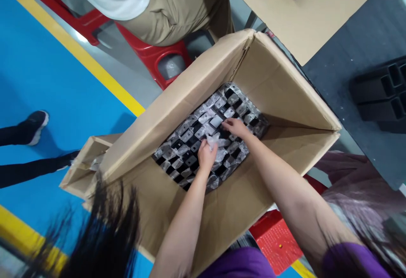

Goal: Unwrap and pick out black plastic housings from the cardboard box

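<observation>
Both my arms reach down into a deep open cardboard box [196,92]. Its bottom is covered with several small dark parts [190,136], each wrapped in clear plastic and set in rows. My left hand [207,156] is closed around one crinkled plastic-wrapped part [213,139], lifted a little above the layer. My right hand [235,127] lies further in, fingers curled down onto the wrapped parts beside it. What the right fingers hold, if anything, is hidden.
Another person in a white top and tan trousers sits on a red stool [152,54] beyond the box. Someone's legs and a black shoe [34,126] stand on the blue floor at left. A cardboard sheet [304,16] and black trays [380,92] lie on the dark table at right.
</observation>
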{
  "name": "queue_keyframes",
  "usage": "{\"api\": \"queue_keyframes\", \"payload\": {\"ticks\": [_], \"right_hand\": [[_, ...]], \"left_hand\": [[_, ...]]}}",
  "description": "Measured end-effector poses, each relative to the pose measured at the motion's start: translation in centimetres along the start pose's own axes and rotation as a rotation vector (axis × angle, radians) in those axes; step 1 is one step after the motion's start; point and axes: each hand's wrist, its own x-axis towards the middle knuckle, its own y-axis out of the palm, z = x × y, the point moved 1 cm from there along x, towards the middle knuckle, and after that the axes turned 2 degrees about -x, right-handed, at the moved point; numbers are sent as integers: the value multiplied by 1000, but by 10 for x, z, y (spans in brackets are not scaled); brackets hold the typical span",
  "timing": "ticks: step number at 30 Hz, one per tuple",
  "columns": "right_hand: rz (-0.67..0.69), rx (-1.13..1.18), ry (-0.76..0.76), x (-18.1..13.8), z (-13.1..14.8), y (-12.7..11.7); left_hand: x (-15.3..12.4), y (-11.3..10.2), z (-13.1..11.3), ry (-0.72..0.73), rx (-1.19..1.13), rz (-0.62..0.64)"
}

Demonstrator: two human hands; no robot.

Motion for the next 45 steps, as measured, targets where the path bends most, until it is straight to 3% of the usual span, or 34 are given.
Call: {"api": "queue_keyframes", "payload": {"ticks": [6, 10, 13, 16, 20, 22, 25, 29, 32, 34, 37, 40, 45], "right_hand": [[-51, -44, -16, 24, 39, 43], [-29, 40, -35, 27, 48, 60], [86, 138, -80, 22, 45, 56], [167, 192, -114, 19, 41, 48], [-19, 138, -77, 28, 35, 35], [-140, 74, -52, 38, 33, 29], [-189, -8, -50, 50, 35, 22], [-83, -32, -147, 52, 44, 14], [98, -39, -238, 49, 50, 9], [142, -59, -260, 49, 53, 5], [17, -110, -245, 57, 56, 3], [-130, -178, -208, 71, 60, 8], [-174, -233, -205, 82, 70, 19]], "left_hand": [[-12, -38, 41, -184, -29, -159], [-12, -52, 58, -251, -48, -199], [-2, -51, 48, -158, -101, -204], [13, -43, 31, -31, -190, -133], [21, -42, 34, -114, -209, -143], [15, -50, 46, -168, -195, -193], [2, -67, 63, -231, -180, -238], [4, -82, 53, -202, -108, -268], [24, -79, 29, -50, -4, -170], [37, -73, 18, 6, 38, -96], [44, -69, 19, 4, 58, -95], [34, -74, 37, -33, 67, -144], [21, -93, 63, -93, 76, -189]]}}
